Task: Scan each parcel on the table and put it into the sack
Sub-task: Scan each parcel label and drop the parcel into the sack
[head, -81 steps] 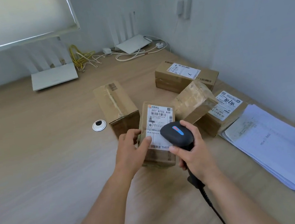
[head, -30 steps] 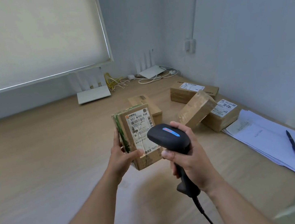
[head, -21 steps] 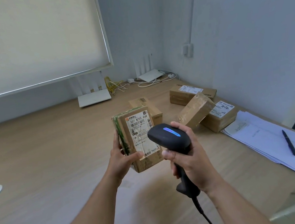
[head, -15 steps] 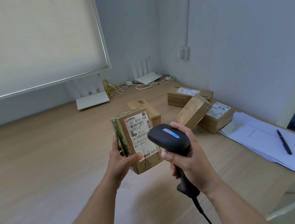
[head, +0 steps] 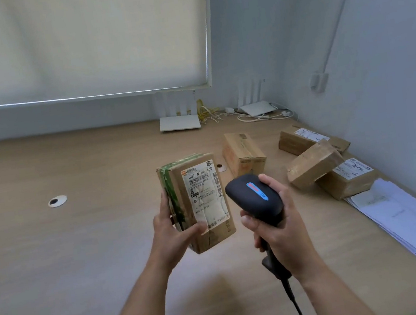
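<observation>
The left hand (head: 170,232) grips a parcel (head: 197,201) upright above the surface (head: 81,255), label facing the scanner (head: 254,199), which the right hand (head: 278,230) clasps just right of it. This looks like the scanning step. Next the parcel must go into the sack, which is not in view.

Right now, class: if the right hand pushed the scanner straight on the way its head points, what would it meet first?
Probably the held parcel, gripped by the left hand, though depth is unclear.

Five parcels (head: 196,201) (one held), one scanner (head: 254,199), two routers (head: 179,122).
</observation>
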`<state>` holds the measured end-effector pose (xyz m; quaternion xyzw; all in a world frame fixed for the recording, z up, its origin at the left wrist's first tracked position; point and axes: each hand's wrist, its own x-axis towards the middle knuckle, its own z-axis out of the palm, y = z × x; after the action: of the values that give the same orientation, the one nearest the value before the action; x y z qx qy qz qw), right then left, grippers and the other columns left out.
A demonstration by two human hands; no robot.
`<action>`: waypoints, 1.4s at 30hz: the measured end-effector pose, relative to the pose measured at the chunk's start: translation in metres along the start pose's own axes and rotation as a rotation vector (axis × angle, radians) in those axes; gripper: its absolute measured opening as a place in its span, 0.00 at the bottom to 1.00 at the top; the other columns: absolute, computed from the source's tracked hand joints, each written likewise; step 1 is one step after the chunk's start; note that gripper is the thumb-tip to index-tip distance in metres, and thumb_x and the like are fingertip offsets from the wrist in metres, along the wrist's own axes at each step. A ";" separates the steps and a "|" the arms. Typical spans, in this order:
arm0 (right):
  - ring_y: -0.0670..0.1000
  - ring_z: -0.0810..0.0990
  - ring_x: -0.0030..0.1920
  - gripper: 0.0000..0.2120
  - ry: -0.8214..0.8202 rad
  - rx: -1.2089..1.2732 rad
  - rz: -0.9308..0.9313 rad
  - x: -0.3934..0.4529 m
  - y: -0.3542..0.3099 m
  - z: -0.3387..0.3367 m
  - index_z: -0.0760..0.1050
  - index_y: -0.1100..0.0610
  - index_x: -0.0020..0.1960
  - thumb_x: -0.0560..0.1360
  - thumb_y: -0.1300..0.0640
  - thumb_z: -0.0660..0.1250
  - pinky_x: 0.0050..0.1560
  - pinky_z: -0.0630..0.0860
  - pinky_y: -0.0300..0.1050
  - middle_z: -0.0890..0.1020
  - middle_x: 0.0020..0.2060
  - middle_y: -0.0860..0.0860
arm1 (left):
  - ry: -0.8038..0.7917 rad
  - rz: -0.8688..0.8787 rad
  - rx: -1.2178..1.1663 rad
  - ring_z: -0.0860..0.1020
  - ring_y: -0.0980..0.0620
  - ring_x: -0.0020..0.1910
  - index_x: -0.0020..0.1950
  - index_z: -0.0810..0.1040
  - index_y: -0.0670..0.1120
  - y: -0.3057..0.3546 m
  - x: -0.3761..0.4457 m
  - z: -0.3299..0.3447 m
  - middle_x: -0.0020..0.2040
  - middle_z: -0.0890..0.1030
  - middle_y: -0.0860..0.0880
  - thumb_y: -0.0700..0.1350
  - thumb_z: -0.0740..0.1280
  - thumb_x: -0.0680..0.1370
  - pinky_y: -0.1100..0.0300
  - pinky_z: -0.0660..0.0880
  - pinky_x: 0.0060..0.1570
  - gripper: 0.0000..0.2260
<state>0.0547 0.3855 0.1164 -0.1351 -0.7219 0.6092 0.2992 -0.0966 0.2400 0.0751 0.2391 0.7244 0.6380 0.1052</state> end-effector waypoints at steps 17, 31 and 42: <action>0.54 0.72 0.27 0.32 -0.491 0.247 0.067 -0.121 -0.035 0.083 0.70 0.34 0.61 0.64 0.59 0.72 0.27 0.72 0.46 0.80 0.47 0.55 | 0.538 -0.183 0.207 0.69 0.53 0.66 0.63 0.43 0.81 0.027 -0.233 -0.102 0.64 0.64 0.53 0.53 0.78 0.62 0.55 0.70 0.60 0.49; 0.50 0.73 0.29 0.34 -0.822 0.300 0.031 -0.209 -0.077 0.192 0.71 0.33 0.59 0.72 0.71 0.71 0.29 0.72 0.43 0.79 0.45 0.53 | 0.894 -0.089 0.233 0.73 0.78 0.45 0.60 0.54 0.74 0.053 -0.366 -0.189 0.50 0.69 0.65 0.37 0.78 0.67 0.81 0.69 0.39 0.45; 0.53 0.69 0.27 0.32 -1.039 0.397 -0.003 -0.310 -0.139 0.356 0.72 0.37 0.61 0.72 0.73 0.70 0.24 0.70 0.43 0.80 0.44 0.52 | 1.103 -0.117 0.336 0.68 0.72 0.61 0.70 0.52 0.72 0.060 -0.487 -0.344 0.65 0.68 0.60 0.45 0.80 0.65 0.77 0.64 0.55 0.48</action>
<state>0.1090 -0.1026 0.1392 0.2432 -0.6460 0.7196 -0.0755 0.1792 -0.2901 0.1156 -0.1558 0.7753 0.5377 -0.2923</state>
